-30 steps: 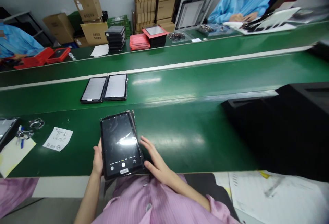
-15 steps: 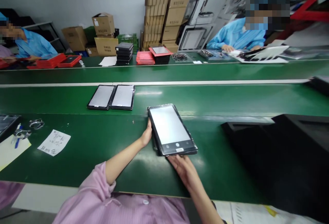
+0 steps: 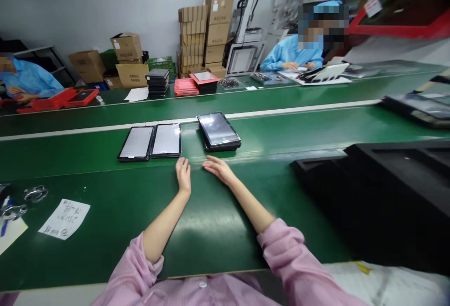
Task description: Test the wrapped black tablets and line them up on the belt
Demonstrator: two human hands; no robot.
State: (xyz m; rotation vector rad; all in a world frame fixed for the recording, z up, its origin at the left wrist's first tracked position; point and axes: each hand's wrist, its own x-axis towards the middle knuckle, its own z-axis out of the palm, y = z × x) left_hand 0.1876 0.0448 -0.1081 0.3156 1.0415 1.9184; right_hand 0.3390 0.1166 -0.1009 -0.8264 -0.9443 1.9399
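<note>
A small stack of black-framed tablets (image 3: 218,130) rests on the green bench, its top screen dim and grey. Just in front of it my right hand (image 3: 218,169) reaches out with fingers extended, holding nothing. My left hand (image 3: 183,175) is beside it, fingers stretched forward and nothing in them, close to the near edge of a tablet with a lit white screen (image 3: 167,139). Left of that one, a second lit tablet (image 3: 136,143) lies flat, the two side by side.
Black trays (image 3: 379,193) fill the right side of the bench. On the left lie a handwritten note (image 3: 65,218) and crumpled clear plastic (image 3: 35,193). Across the bench, a co-worker in blue (image 3: 295,53) sits near stacked cartons (image 3: 216,29). More devices (image 3: 422,108) stand far right.
The stacked tablets have moved from both my hands forward onto the bench, and my hands have let go. The top screen went from bright white to dim. The view has shifted and tilted.
</note>
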